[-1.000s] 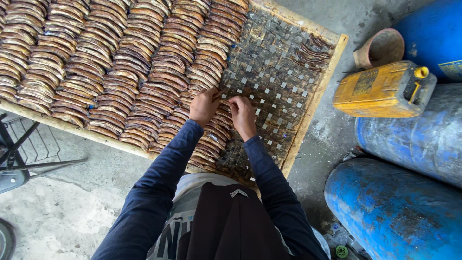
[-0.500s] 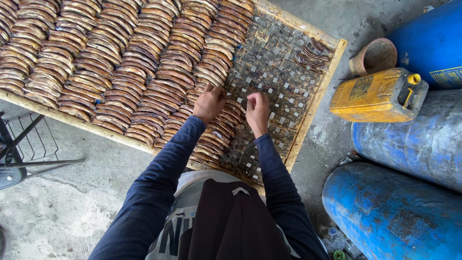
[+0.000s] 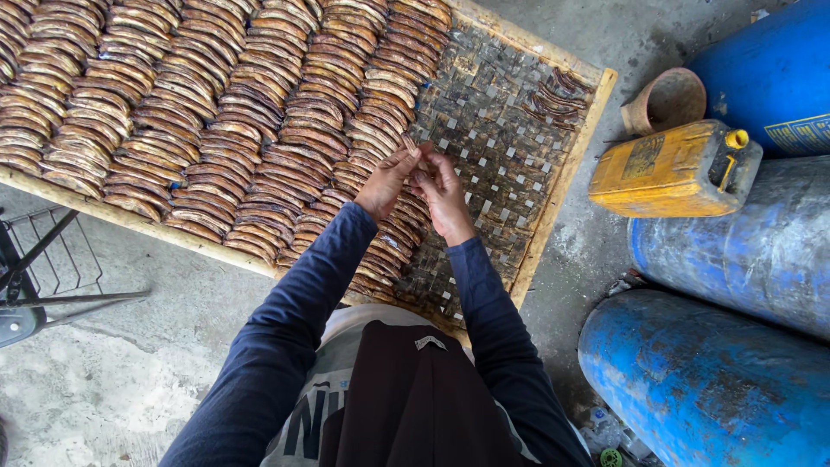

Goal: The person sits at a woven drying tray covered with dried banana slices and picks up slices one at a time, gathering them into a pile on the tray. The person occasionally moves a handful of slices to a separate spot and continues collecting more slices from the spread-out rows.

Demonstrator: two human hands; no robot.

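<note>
A woven bamboo tray (image 3: pixel 571 164) with a wooden frame lies on the floor, covered in overlapping rows of brown dried slices (image 3: pixel 216 104). My left hand (image 3: pixel 386 182) and my right hand (image 3: pixel 443 192) meet above the tray, at the edge of the last row. Both pinch the same brown slice (image 3: pixel 415 157) between the fingertips. Dark blue sleeves cover both arms. To the right of my hands the weave is bare except for a few slices (image 3: pixel 558 95) at the far corner.
A yellow jerrycan (image 3: pixel 670 169) lies right of the tray, with a brown pot (image 3: pixel 664 99) behind it. Blue drums (image 3: pixel 735 242) (image 3: pixel 709 380) lie along the right side. A dark metal rack (image 3: pixel 35 277) stands on the concrete at the left.
My hands were apart over the tray's right part; they have come together and now share one slice. The view has shifted slightly.
</note>
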